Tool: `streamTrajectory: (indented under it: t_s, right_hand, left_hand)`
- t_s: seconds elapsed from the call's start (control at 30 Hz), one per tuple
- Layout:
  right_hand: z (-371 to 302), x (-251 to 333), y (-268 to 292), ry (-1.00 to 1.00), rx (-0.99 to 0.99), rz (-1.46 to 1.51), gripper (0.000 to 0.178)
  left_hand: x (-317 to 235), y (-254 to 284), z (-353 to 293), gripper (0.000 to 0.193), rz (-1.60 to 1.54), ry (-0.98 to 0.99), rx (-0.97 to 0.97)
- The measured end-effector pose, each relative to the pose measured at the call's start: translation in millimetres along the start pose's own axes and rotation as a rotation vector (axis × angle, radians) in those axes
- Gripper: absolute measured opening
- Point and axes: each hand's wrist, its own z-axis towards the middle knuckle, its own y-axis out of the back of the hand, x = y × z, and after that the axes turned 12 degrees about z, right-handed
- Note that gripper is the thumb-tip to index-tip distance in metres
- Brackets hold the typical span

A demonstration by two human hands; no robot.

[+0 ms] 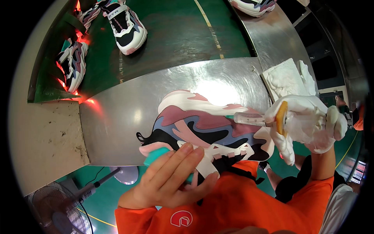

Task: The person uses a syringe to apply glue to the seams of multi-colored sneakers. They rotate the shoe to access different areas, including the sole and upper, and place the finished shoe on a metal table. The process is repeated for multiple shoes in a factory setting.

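Note:
A sneaker (212, 130) in mauve, pink, blue, black and white lies on its side, its white sole facing away from me. My left hand (171, 175), bare, grips it at the collar and white strap, thumb and fingers around the opening. Teal lining (156, 155) shows beside the fingers. My right hand (307, 123), in a white glove, is closed around a clear syringe (249, 118) with a teal tip. That tip points at the seam between sole and upper; whether it touches cannot be made out. A yellow-orange piece (281, 118) sits around the syringe by the fingers.
A metal ledge (113, 117) lies under the sneaker. Beyond it runs a green conveyor belt (175, 35) carrying more sneakers (126, 29), some beside red-lit openings at left. White folded cloth (286, 80) rests at right. A fan (58, 210) stands lower left; another person's leg (270, 179) shows below right.

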Motion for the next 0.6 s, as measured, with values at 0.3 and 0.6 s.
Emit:
streamTrajectory:
  t_s: [0.3, 0.6]
  right_hand:
    - [-28, 14, -6, 0.088, -0.023, 0.036, 0.093]
    - [-30, -3, -4, 0.062, -0.051, 0.107, 0.1]
  left_hand:
    - [0, -3, 5, 0.022, 0.031, -0.042, -0.064]
    - [-5, -3, 5, 0.026, 0.121, -0.054, -0.026]
